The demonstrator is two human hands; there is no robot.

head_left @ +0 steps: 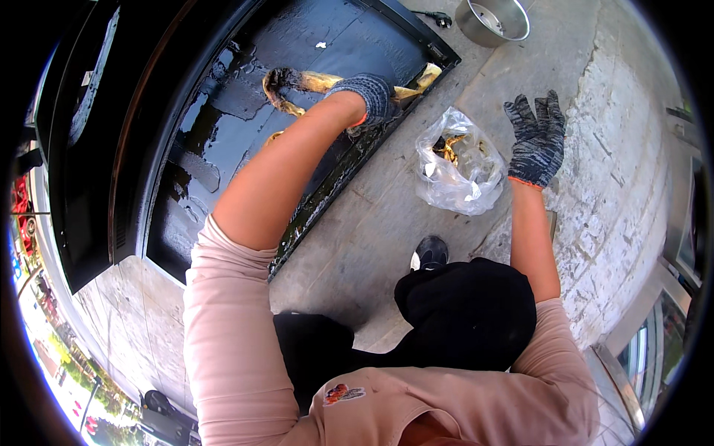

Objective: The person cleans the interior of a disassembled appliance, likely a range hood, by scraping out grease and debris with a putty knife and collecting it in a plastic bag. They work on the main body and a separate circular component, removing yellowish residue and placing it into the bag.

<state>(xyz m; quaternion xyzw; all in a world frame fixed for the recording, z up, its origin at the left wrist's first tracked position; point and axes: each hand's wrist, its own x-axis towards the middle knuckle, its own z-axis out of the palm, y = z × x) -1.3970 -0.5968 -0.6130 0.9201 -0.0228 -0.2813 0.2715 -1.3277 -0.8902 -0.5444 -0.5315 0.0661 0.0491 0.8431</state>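
Left hand (370,97), gloved, fingers closed on yellowish scraps (309,82) lying on wet black tray (223,111). Right hand (537,137) at 2 o'clock, fingers spread, empty, beside plastic bag (457,163) (already part-filled). Judged: some scraps bagged, more left on tray. Steel bowl (492,21) at 1 o'clock.

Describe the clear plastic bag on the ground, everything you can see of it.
The clear plastic bag is thin, crumpled film, lying slumped on the grey concrete ground beside the edge of the black wet tray. Its mouth looks loosely open toward the top. Inside sit yellowish-brown scraps and something pale; what they are cannot be told. The right hand, in a dark knit glove, hovers spread just right of it, not touching. The left hand is away from it, on the tray.
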